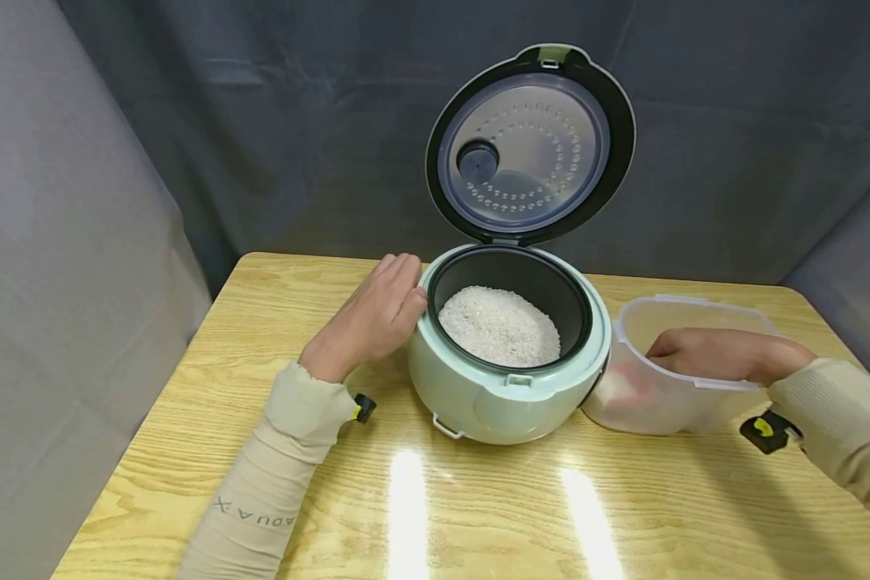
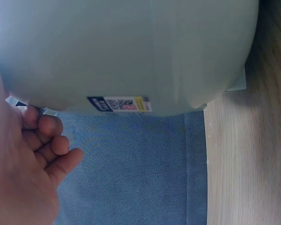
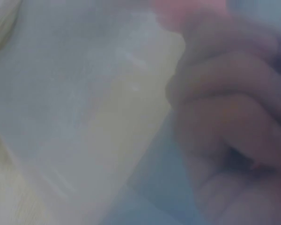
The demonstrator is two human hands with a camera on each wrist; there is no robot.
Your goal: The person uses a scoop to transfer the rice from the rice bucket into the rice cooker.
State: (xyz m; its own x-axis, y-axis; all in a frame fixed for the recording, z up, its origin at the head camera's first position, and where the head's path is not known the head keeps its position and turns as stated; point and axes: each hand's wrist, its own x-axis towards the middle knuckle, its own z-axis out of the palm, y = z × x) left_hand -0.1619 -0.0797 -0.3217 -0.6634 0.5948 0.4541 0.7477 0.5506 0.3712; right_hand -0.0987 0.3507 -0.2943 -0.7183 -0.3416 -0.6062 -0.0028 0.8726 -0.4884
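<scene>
A pale green rice cooker stands with its lid raised. White rice lies in its dark inner pot. At the cooker's left rim, my left hand holds on with thumb and curled fingers; the left wrist view shows fingertips against the cooker's side. My right hand reaches down into a translucent plastic container, its fingers curled round a pink object. That object shows as a pink blur through the container wall; I cannot tell its kind.
Everything stands on a light wooden table, with the container close against the cooker's right side. A dark grey cloth hangs behind the table, and a lighter grey panel stands at the left.
</scene>
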